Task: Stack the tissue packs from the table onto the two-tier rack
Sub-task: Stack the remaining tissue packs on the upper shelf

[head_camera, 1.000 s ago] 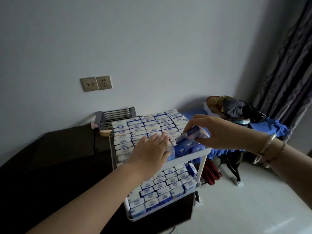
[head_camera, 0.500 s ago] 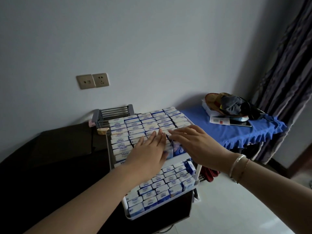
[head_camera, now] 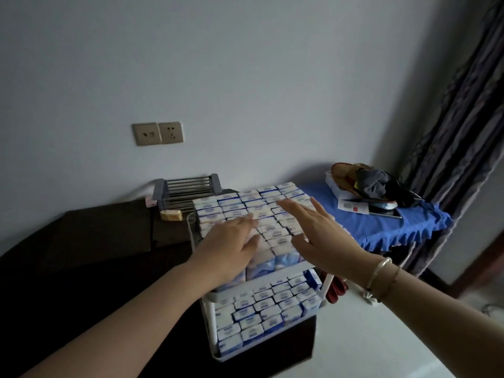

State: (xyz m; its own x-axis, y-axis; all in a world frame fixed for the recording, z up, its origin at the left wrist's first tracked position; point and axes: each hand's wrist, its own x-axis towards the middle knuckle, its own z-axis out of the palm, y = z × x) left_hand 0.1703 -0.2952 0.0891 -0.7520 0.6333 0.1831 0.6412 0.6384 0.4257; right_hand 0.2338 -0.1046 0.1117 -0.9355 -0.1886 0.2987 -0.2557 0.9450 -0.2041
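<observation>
Two tiers of the white rack [head_camera: 321,290] sit ahead of me, both packed with tissue packs [head_camera: 240,207] in tight rows; the upper layer runs right to the front rim and the lower tier [head_camera: 261,317] fills its tray edge to edge. To my left I see the dark table [head_camera: 81,255], its surface bare near the rack, with a grey wire tray [head_camera: 188,188] against the wall and a small yellowish block [head_camera: 170,215] beside it. On the right a blue-covered stand [head_camera: 381,227] carries a hat, cloth and papers, its frilled edge just beside the rack's far corner; pale floor [head_camera: 381,336] lies open below it. My left hand [head_camera: 231,246] lies flat on the top layer near the front left, fingers straight, gripping nothing. My right hand [head_camera: 321,233] spreads over the right side of that layer, fingers extended and apart, holding nothing; whether the palm touches I cannot tell. Thin bangles [head_camera: 381,274] ring that wrist.
</observation>
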